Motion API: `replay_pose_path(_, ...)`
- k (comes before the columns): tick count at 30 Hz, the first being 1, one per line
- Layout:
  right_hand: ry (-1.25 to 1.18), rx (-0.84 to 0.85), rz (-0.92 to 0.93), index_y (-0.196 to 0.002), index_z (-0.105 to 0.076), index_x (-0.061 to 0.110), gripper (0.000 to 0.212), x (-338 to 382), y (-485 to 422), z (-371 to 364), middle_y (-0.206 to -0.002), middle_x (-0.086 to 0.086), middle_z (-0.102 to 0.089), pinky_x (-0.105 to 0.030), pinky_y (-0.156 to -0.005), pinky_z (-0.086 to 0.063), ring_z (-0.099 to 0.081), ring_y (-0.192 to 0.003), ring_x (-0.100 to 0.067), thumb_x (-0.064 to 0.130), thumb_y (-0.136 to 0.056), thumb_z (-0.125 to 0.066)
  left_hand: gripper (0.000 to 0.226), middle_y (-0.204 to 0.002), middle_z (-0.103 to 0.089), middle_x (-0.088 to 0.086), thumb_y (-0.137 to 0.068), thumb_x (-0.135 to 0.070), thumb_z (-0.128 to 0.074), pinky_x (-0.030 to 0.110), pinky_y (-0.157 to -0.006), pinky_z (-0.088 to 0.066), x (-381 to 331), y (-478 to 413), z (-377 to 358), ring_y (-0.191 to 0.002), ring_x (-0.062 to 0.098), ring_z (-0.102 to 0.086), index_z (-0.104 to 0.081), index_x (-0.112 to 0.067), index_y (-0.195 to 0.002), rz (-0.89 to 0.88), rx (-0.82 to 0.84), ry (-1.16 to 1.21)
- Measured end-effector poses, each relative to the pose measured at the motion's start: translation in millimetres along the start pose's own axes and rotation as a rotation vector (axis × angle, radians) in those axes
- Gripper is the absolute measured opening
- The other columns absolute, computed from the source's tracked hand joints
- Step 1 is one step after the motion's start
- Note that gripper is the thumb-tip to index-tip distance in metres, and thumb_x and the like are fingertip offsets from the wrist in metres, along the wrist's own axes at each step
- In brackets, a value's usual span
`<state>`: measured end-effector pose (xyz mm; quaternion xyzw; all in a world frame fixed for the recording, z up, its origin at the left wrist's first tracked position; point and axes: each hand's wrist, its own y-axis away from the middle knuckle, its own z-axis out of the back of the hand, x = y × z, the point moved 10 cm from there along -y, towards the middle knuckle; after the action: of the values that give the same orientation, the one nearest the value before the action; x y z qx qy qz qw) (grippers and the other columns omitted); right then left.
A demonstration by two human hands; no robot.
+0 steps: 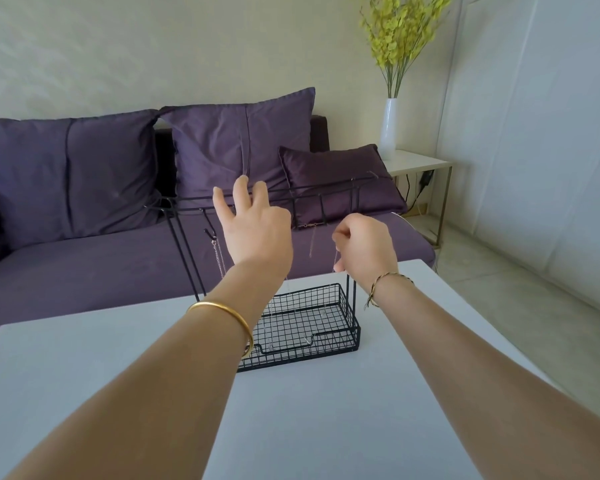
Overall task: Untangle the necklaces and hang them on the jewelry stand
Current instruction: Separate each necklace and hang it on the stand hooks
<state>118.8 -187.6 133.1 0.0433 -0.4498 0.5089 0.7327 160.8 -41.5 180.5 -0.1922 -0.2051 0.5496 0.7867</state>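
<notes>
A black wire jewelry stand [321,197] with a mesh basket base [312,323] sits on the white table [84,375]. My left hand [257,230] is raised in front of the stand's top rail, with three fingers spread; whether its hidden thumb and forefinger pinch anything I cannot tell. My right hand [364,245] is closed, pinching a thin silver necklace chain [336,259] that hangs down toward the basket. Another fine chain [219,252] dangles from a hook on the stand's left side. A clasp and chain [311,233] hang from the lower rail.
A purple sofa [118,258] with cushions stands right behind the table. At the back right, a white side table [416,162] carries a white vase [388,129] of yellow flowers. Cables run under that side table.
</notes>
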Motion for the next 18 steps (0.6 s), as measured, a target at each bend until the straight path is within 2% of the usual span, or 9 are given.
replay_pose_path(4,-0.122,-0.051,-0.034,-0.089,-0.052,0.004,0.016,0.7,-4.1,5.5,-0.084,-0.013,-0.061,-0.049,-0.065,-0.057,-0.069,-0.066,-0.029,-0.002,-0.089,-0.038,0.013,-0.143,-0.033,0.006,-0.084,-0.02,-0.062,0.051,-0.114,-0.008,4.4,-3.4,4.7,-0.136,0.031,-0.016,-0.069,-0.023,-0.094,0.012,-0.038,0.012)
replay_pose_path(8,-0.143,-0.107,0.012,-0.091,-0.05,0.005,0.014,11.4,-8.5,12.2,-0.092,-0.017,-0.06,-0.051,-0.073,-0.054,-0.063,-0.083,-0.036,0.004,-0.09,-0.036,0.017,-0.136,-0.038,0.007,-0.082,-0.016,-0.063,0.047,-0.111,-0.015,5.8,-9.3,12.4,-0.129,0.031,-0.023,-0.07,-0.021,-0.096,0.014,-0.083,0.02)
replay_pose_path(13,-0.083,-0.091,0.034,-0.091,-0.051,0.005,0.015,12.6,-10.6,12.6,-0.095,-0.015,-0.061,-0.045,-0.076,-0.053,-0.062,-0.085,-0.033,0.004,-0.092,-0.036,0.019,-0.142,-0.034,0.007,-0.083,-0.018,-0.062,0.051,-0.113,-0.011,3.2,-8.8,8.7,-0.134,0.032,-0.018,-0.07,-0.023,-0.099,0.0,-0.047,0.002)
replay_pose_path(18,-0.093,-0.028,0.004,-0.09,-0.054,0.006,0.014,3.8,-8.6,0.2,-0.092,-0.015,-0.061,-0.051,-0.072,-0.055,-0.063,-0.082,-0.035,0.008,-0.092,-0.04,0.014,-0.149,-0.027,0.007,-0.085,-0.023,-0.062,0.054,-0.115,-0.003,2.9,-4.5,-1.5,-0.141,0.032,-0.008,-0.069,-0.026,-0.097,-0.003,0.004,-0.018)
